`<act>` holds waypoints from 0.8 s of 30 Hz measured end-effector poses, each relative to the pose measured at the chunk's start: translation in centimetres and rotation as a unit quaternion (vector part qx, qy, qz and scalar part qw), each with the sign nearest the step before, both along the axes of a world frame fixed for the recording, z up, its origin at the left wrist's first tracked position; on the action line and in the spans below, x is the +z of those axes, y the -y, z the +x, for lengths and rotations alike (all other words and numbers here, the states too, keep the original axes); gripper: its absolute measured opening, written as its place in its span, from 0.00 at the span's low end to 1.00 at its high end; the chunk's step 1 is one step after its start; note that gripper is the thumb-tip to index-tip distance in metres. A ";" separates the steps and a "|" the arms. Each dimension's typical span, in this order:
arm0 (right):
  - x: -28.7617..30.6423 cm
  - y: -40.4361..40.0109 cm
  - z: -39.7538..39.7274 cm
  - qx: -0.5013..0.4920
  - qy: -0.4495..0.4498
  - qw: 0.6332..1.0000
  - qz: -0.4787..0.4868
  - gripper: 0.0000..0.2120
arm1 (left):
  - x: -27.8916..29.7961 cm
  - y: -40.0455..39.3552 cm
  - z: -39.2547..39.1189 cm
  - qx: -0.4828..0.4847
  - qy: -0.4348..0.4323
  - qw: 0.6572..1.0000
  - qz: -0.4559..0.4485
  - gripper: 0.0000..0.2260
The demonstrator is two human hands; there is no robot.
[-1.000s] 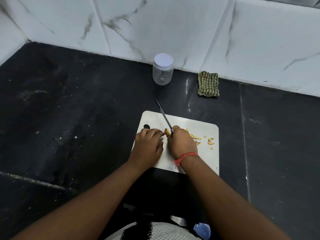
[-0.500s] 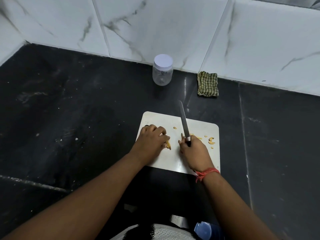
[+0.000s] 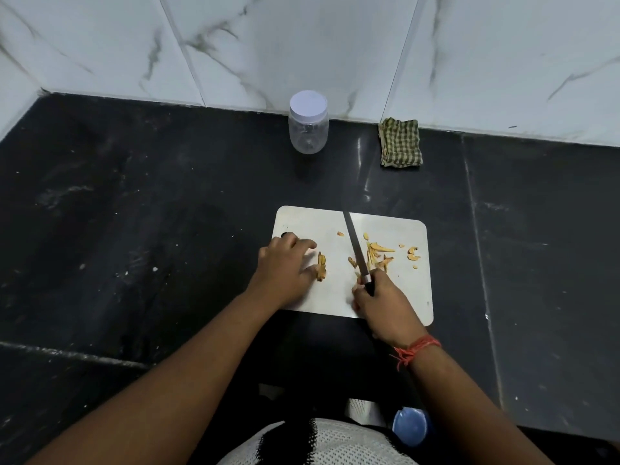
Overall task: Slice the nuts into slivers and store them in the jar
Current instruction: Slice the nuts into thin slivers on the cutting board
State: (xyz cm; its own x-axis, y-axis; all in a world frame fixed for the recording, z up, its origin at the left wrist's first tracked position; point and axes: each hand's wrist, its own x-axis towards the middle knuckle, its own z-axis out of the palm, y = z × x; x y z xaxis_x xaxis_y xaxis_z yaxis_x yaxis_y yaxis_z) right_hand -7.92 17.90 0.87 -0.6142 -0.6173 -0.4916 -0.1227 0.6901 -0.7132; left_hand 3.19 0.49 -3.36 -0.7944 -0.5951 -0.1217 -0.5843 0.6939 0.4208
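Cutting board [image 3: 312, 223] lies at frame centre on the table [image 3: 134, 213]; jar [image 3: 308, 125] above it, cloth [image 3: 400, 143] upper right.

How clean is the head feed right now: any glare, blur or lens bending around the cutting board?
Head view: sharp on the cutting board, knife and nut slivers, no motion blur; soft reflected streaks of light on the black counter beyond the board; wide-angle bending curves the wall-counter edge; lighting is dim and even, with faint shadows beside the jar.

My right hand [image 3: 385, 303] hides the knife [image 3: 356, 250] handle; at six o'clock a blue object [image 3: 410, 426] sits half behind my arm, too unclear to identify.
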 end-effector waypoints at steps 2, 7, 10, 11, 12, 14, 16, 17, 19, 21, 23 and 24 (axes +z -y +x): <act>-0.2 -0.3 0.5 0.009 0.005 1.000 0.005 0.05 | -0.1 0.0 0.5 -0.039 0.004 0.999 -0.005 0.22; -0.3 -0.1 1.7 0.034 0.002 0.999 0.010 0.05 | -0.2 -0.7 0.0 -0.022 0.000 1.000 -0.020 0.22; -0.2 0.0 2.2 0.046 -0.012 0.999 0.010 0.04 | -0.2 -1.0 -0.5 -0.001 -0.006 1.000 -0.021 0.22; -0.2 0.0 2.3 0.049 -0.017 0.999 0.009 0.04 | -0.2 -1.1 -0.7 0.007 -0.006 1.000 -0.020 0.22; -0.2 0.0 2.5 0.052 -0.023 0.998 0.009 0.03 | -0.2 -1.2 -0.8 0.015 -0.006 1.000 -0.021 0.22; -0.2 -0.2 3.0 0.064 -0.038 0.997 0.010 0.02 | -0.3 -1.3 -1.2 0.031 -0.006 0.999 -0.021 0.22; -0.3 -0.5 3.3 0.084 -0.051 0.995 0.010 0.02 | -0.4 -1.4 -1.3 0.043 -0.007 0.999 -0.022 0.22; -0.4 -0.6 3.4 0.092 -0.054 0.994 0.011 0.02 | -0.4 -1.4 -1.4 0.047 -0.008 0.999 -0.023 0.23; -0.6 -0.7 3.5 0.104 -0.059 0.993 0.014 0.03 | -0.5 -1.5 -1.5 0.052 -0.009 0.998 -0.025 0.23; -0.8 -0.7 3.5 0.110 -0.066 0.992 0.015 0.03 | -0.6 -1.6 -1.5 0.054 -0.009 0.998 -0.024 0.24; -0.9 -0.6 3.6 0.115 -0.071 0.991 0.015 0.03 | -0.6 -1.6 -1.4 0.053 -0.005 0.998 -0.022 0.24; -0.9 -0.5 3.6 0.117 -0.073 0.990 0.016 0.03 | -0.6 -1.5 -1.4 0.053 -0.003 0.998 -0.023 0.24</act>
